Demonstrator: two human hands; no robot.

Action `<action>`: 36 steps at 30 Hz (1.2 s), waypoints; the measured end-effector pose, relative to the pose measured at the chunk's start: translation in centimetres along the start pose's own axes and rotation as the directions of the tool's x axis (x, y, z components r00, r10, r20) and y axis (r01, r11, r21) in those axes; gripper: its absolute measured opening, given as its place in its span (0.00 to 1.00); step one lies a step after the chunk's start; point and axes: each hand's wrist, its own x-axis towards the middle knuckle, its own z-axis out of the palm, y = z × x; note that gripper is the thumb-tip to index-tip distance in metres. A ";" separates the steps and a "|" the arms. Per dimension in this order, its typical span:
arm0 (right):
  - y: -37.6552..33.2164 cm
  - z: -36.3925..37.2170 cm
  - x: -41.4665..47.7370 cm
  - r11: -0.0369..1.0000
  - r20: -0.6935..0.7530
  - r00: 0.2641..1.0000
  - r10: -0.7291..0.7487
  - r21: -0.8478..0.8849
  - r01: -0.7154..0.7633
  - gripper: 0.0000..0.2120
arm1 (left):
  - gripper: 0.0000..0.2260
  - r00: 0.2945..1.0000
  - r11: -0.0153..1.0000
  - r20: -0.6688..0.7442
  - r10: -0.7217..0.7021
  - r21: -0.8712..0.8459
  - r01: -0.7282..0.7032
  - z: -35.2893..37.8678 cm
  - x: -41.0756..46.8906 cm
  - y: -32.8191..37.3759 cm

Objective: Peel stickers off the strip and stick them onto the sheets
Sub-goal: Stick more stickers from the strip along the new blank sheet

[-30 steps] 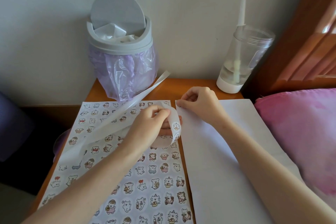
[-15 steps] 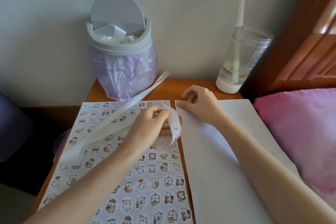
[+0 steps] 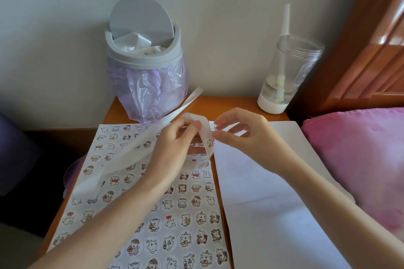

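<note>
Left hand (image 3: 175,150) pinches strip (image 3: 204,131), curling it over filled sheet (image 3: 175,214) so sticker (image 3: 210,142) edge lifts; right hand (image 3: 242,133), fingers narrowed, empty, reaches for it; blank sheet (image 3: 273,192) alongside on counter (image 3: 229,105)

Single view only; no second camera to share coverage. The head-worn camera looks forward and steeply down onto the wooden counter (image 3: 229,105), close enough that both forearms enter from the bottom edge and the left hand (image 3: 172,148) and right hand (image 3: 244,131) sit near frame centre. It faces a pale wall (image 3: 218,17) at the counter's far edge. Wide-angle bending shows at the margins: the wooden bed frame (image 3: 360,54) leans at upper right. The dark area at left is blurred, possibly floor.
</note>
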 end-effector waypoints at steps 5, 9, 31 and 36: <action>0.0 0.3 -0.6 0.984 0.024 1.000 -0.007 0.176 0.002 0.07 | 0.07 0.998 0.998 -0.045 0.048 -0.036 -0.050 0.0 0.2 0.1; 0.0 0.5 -0.5 0.977 -0.054 0.998 -0.039 0.206 0.050 0.05 | 0.10 0.999 0.995 -0.018 0.039 -0.090 -0.040 0.0 0.2 0.0; 0.1 1.0 -0.6 0.981 -0.101 0.993 -0.060 0.179 0.077 0.03 | 0.06 0.994 0.991 0.100 0.036 -0.130 -0.023 0.1 -0.4 0.4; 0.2 0.9 -0.5 0.992 -0.110 0.992 -0.060 0.102 0.072 0.06 | 0.05 0.994 0.991 0.106 0.035 -0.134 -0.020 0.1 -0.4 0.3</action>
